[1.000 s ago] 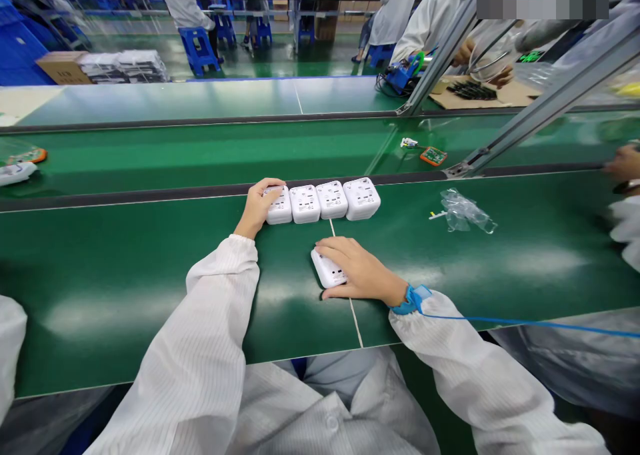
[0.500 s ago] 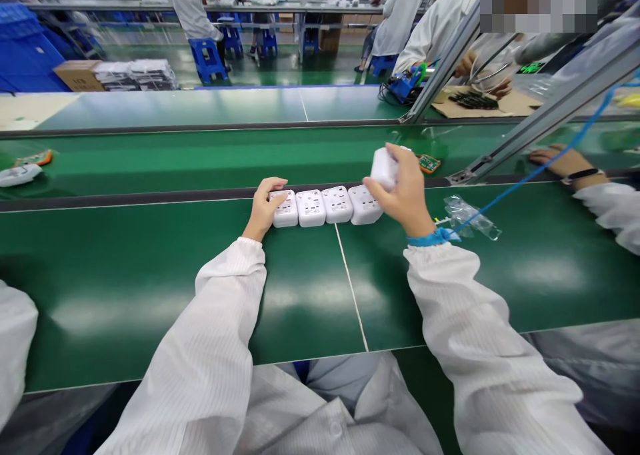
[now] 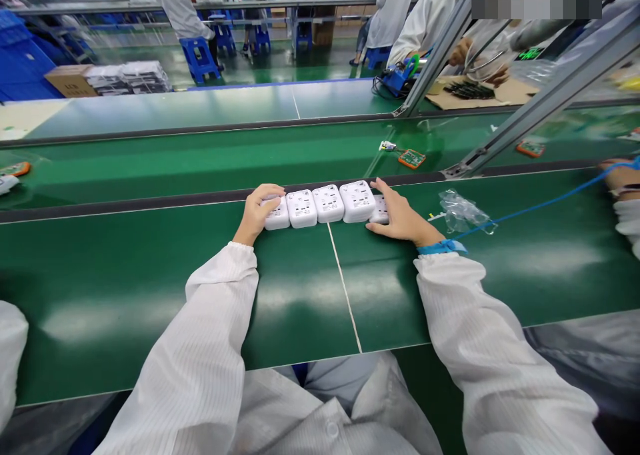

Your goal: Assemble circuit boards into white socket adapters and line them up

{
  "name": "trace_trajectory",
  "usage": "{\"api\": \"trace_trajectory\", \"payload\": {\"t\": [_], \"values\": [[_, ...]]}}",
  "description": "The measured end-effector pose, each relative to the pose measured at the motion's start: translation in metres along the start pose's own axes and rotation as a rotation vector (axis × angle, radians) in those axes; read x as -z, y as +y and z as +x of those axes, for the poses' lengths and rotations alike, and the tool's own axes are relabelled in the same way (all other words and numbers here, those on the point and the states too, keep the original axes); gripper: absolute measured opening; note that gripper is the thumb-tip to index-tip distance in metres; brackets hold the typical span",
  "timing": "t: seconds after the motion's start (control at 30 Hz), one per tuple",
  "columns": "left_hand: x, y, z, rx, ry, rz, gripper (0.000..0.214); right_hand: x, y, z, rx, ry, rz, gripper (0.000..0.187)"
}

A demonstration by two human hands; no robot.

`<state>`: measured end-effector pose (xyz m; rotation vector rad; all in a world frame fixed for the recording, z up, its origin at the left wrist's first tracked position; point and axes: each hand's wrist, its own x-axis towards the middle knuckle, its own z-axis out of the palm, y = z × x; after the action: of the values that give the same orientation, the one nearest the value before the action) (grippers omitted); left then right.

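"Where are your hands right now?"

"My left hand [image 3: 256, 212] is cupped over the leftmost box [image 3: 281, 219] in a row of five white plastic boxes [image 3: 323, 204]. My right hand [image 3: 401, 220] is spread in a loose curve around the rightmost box [image 3: 381, 210], covering much of it, with the fingers on its far side and the thumb along its near side."

"How does the row lie from you?"

"It's straight ahead of me, with its long axis running left to right. The boxes sit side by side along the dark rail [image 3: 150, 198] on the far edge of the green worktop [image 3: 125, 322]. Each hand is nearest its own end."

"What's around them?"

"The boxes fill the span between my hands. Just right of my right hand lies a crumpled clear plastic bag [image 3: 463, 212]. My blue wrist strap [image 3: 443, 246] circles that wrist, and its cord [image 3: 545, 198] runs off to the right. Beyond the rail sits an orange-edged circuit board [image 3: 413, 158], and a co-worker's hand [image 3: 620, 174] shows at the far right."
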<state>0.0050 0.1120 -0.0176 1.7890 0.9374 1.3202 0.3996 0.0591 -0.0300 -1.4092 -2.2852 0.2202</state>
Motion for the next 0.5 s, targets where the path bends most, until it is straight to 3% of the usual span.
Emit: {"api": "trace_trajectory", "payload": {"t": [0.1, 0.3, 0.5], "values": [[0.000, -0.001, 0.001, -0.005, -0.004, -0.006, 0.026, 0.008, -0.019, 0.002, 0.031, 0.073, -0.025, 0.118], [0.000, -0.003, 0.001, -0.027, -0.007, -0.029, 0.025, -0.001, -0.038, 0.015, 0.088, 0.126, 0.070, 0.079], [-0.002, -0.002, 0.001, -0.003, -0.005, -0.037, 0.029, -0.010, -0.038, 0.016, 0.073, 0.221, 0.124, 0.075]]}}
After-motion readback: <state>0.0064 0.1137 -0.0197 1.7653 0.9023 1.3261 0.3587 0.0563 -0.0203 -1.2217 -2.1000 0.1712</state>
